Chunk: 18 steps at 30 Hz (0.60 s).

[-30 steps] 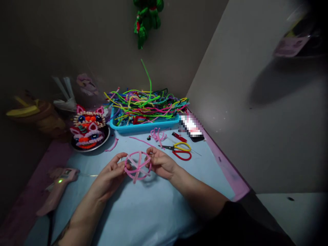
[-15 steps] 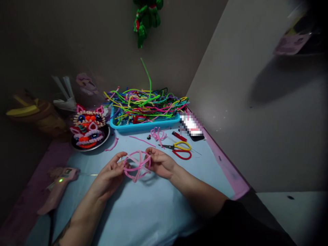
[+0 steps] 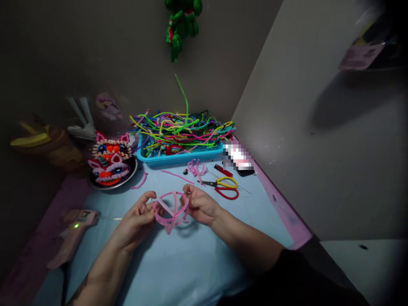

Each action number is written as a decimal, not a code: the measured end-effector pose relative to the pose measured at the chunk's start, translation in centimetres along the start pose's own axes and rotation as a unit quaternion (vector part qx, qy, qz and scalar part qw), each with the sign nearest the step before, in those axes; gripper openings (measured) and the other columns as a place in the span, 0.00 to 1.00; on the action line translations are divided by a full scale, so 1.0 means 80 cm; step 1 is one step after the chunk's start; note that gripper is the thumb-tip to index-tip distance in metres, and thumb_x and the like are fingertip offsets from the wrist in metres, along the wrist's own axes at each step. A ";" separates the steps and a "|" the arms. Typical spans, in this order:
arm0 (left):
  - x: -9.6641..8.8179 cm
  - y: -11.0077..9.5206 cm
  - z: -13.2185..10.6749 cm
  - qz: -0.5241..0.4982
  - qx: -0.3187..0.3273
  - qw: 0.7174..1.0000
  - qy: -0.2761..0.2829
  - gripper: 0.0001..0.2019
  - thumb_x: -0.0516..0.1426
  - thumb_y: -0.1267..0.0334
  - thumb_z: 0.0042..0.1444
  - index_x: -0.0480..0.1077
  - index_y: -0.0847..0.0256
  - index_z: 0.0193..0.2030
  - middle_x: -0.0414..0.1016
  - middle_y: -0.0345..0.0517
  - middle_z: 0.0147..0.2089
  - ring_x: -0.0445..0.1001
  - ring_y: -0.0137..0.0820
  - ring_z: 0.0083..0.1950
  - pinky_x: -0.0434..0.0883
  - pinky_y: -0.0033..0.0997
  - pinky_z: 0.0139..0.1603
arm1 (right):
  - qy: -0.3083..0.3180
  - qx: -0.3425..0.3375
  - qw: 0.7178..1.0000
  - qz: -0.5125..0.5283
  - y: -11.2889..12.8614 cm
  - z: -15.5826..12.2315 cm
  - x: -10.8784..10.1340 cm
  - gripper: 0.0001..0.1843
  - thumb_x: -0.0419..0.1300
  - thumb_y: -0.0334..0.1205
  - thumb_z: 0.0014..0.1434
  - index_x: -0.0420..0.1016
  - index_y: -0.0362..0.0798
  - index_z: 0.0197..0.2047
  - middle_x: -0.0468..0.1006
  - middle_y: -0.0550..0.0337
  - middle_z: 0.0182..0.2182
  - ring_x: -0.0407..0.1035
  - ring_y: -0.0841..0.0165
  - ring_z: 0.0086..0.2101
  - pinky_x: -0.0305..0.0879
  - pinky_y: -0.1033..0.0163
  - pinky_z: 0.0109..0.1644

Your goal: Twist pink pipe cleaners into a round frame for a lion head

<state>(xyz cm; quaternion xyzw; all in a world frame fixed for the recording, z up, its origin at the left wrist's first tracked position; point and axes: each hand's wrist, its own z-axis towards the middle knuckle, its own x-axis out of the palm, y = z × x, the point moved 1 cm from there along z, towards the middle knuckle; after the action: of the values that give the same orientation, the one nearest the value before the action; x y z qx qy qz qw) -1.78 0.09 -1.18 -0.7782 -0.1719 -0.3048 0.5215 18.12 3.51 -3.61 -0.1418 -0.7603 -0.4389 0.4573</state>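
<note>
Between my two hands is a round open frame of pink pipe cleaners (image 3: 174,215), with a ring and strands that cross in the middle. My left hand (image 3: 140,216) pinches its left side between thumb and fingers. On the opposite side, my right hand (image 3: 200,205) grips the rim, some of its fingertips hidden behind the frame. The frame is held just above the blue table cover (image 3: 191,263). Past my right hand lie scissors (image 3: 219,185) with one yellow and one red handle. A bundle of pink pipe cleaners (image 3: 197,169) rests beyond the frame.
A blue tray (image 3: 181,160) heaped with colourful pipe cleaners stands at the back. Left of it is a metal bowl (image 3: 132,172) with fuzzy animal faces. A pink glue gun (image 3: 75,238) lies far left. A red lighter (image 3: 223,170) and a phone (image 3: 245,172) are at right.
The pink frame has tilted between my hands, so its ring opens more upward and the lower strands hang further down. Both hands keep hold of it.
</note>
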 end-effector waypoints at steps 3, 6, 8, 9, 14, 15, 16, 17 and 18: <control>-0.001 0.000 0.001 0.003 0.003 1.000 -0.011 0.23 0.73 0.71 0.36 0.72 0.60 0.41 0.77 0.41 0.27 0.73 0.25 0.27 0.68 0.20 0.31 | -0.003 -0.007 1.000 -0.004 0.000 -0.001 0.000 0.24 0.76 0.33 0.38 0.71 0.47 0.37 0.75 0.69 0.21 0.68 0.77 0.23 0.63 0.73 0.30; -0.002 0.001 0.003 0.001 0.009 0.999 -0.031 0.25 0.73 0.71 0.35 0.72 0.62 0.42 0.78 0.42 0.29 0.75 0.27 0.29 0.70 0.22 0.33 | -0.010 -0.002 1.000 0.001 0.003 -0.001 -0.001 0.23 0.74 0.32 0.42 0.72 0.46 0.41 0.76 0.68 0.24 0.69 0.76 0.24 0.65 0.72 0.31; -0.003 0.002 0.005 -0.001 0.007 0.999 -0.038 0.25 0.72 0.71 0.36 0.72 0.62 0.43 0.78 0.43 0.31 0.75 0.27 0.31 0.71 0.23 0.35 | -0.016 0.004 1.000 0.006 0.004 -0.001 -0.002 0.21 0.73 0.31 0.44 0.72 0.46 0.41 0.77 0.66 0.26 0.70 0.76 0.26 0.66 0.71 0.32; -0.004 0.003 0.005 -0.001 0.005 0.999 -0.039 0.25 0.72 0.71 0.36 0.72 0.62 0.44 0.78 0.43 0.32 0.75 0.28 0.31 0.71 0.23 0.35 | -0.019 0.004 1.000 0.008 0.005 -0.001 -0.002 0.21 0.72 0.31 0.44 0.72 0.45 0.41 0.77 0.66 0.26 0.71 0.76 0.26 0.67 0.71 0.33; -0.004 0.004 0.004 0.010 0.004 1.000 -0.028 0.23 0.70 0.73 0.41 0.71 0.62 0.46 0.79 0.47 0.36 0.76 0.30 0.34 0.72 0.27 0.38 | -0.027 -0.007 1.000 -0.004 0.005 -0.001 -0.002 0.22 0.72 0.28 0.41 0.72 0.47 0.40 0.76 0.68 0.26 0.69 0.76 0.25 0.65 0.71 0.31; -0.003 0.004 0.003 0.011 0.004 1.000 -0.024 0.23 0.69 0.73 0.41 0.71 0.62 0.46 0.79 0.47 0.35 0.76 0.30 0.33 0.72 0.27 0.38 | -0.025 -0.008 1.000 -0.011 0.005 -0.001 -0.002 0.23 0.73 0.28 0.41 0.71 0.47 0.40 0.76 0.68 0.25 0.69 0.76 0.24 0.64 0.72 0.30; -0.003 0.003 0.003 0.011 0.005 1.000 -0.021 0.23 0.69 0.74 0.41 0.71 0.62 0.45 0.79 0.46 0.34 0.76 0.30 0.33 0.71 0.27 0.37 | -0.024 -0.009 1.000 -0.016 0.005 -0.001 -0.002 0.23 0.73 0.28 0.40 0.71 0.47 0.39 0.75 0.68 0.24 0.68 0.77 0.23 0.64 0.72 0.29; -0.002 0.003 0.003 0.010 0.006 1.000 -0.019 0.23 0.69 0.74 0.40 0.71 0.62 0.44 0.78 0.45 0.33 0.76 0.29 0.32 0.71 0.26 0.36 | -0.023 -0.011 1.000 -0.018 0.004 0.000 -0.002 0.23 0.74 0.29 0.40 0.70 0.47 0.39 0.75 0.69 0.23 0.68 0.77 0.23 0.63 0.72 0.29; -0.001 0.002 0.002 0.008 0.008 1.000 -0.017 0.22 0.70 0.74 0.40 0.71 0.62 0.43 0.78 0.44 0.32 0.75 0.29 0.31 0.71 0.25 0.35 | -0.022 -0.013 1.000 -0.018 0.003 0.001 -0.002 0.24 0.75 0.30 0.39 0.70 0.47 0.38 0.74 0.69 0.22 0.67 0.77 0.22 0.62 0.72 0.28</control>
<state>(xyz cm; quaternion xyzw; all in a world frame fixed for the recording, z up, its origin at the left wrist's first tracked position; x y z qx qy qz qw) -1.69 0.19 -1.44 -0.7807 -0.1764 -0.2860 0.5269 18.35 3.74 -3.62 -0.1440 -0.7667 -0.4538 0.4307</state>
